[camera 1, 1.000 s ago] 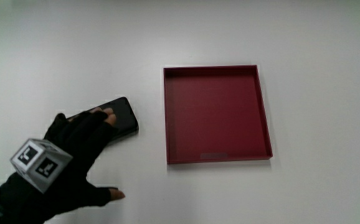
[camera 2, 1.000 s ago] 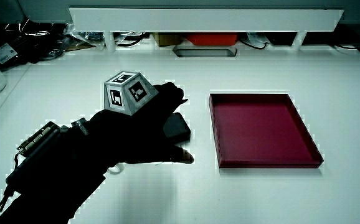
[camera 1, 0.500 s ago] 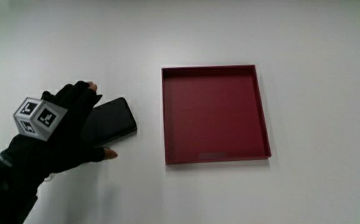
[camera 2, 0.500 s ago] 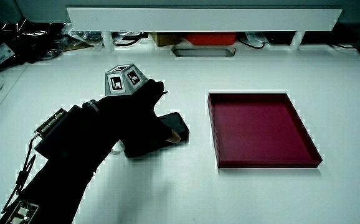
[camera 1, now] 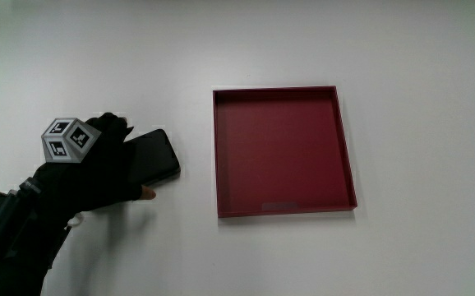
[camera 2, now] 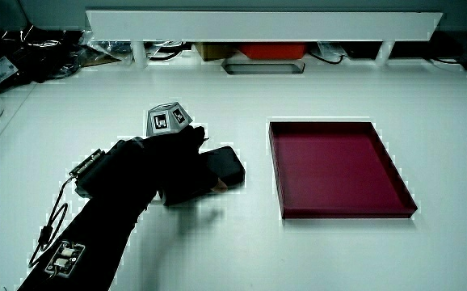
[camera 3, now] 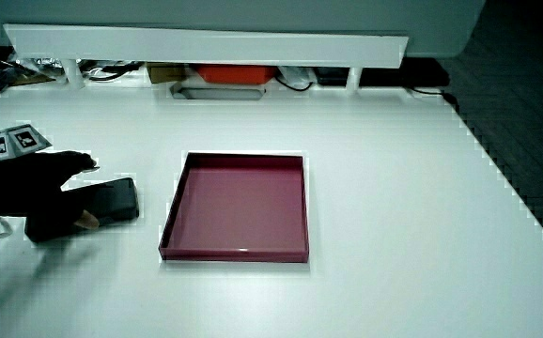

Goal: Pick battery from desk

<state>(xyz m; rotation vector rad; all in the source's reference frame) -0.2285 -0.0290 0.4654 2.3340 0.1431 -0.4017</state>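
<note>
Fingers of the black-gloved hand [camera 1: 89,177] curl around the flat black rectangular battery [camera 1: 151,158], which lies on the white table [camera 1: 402,247] beside the square dark-red tray [camera 1: 285,210], thumb tip at its nearer edge.

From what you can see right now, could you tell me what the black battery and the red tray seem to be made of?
The battery looks like smooth, slightly glossy black plastic: a flat slab with rounded corners; the casing could be something else. The tray looks like rigid dark red plastic, possibly lacquered, with thin upright walls and an even matte floor. The hand wears dull black fabric.
</note>
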